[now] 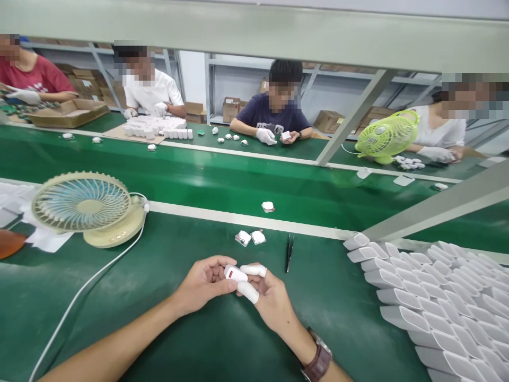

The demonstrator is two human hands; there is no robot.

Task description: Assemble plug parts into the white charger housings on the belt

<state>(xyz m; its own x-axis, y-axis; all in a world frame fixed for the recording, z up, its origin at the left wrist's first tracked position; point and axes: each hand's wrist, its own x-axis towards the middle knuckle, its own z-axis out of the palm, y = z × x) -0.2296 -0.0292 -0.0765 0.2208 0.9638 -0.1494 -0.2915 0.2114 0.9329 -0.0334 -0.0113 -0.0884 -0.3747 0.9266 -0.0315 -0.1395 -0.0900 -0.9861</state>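
Note:
Between both hands, above the green tabletop, is a small white device (236, 274) with a red mark on its face. My left hand (207, 284) pinches its left end between thumb and fingers. White finger covers wrap the thumb and index finger of my right hand (266, 294), which closes on the device's right end. Just beyond the hands, two small white parts, one on the left (243, 238) and one on the right (258, 236), lie side by side. Black tweezers (289, 253) rest to their right.
Rows of white casings (453, 302) fill the right side. A beige fan (89, 207) with a white cable stands at left. One small part (268, 206) lies on the green belt (207, 183). Across it, several people work near a green fan (387, 137). A slanted post rises at right.

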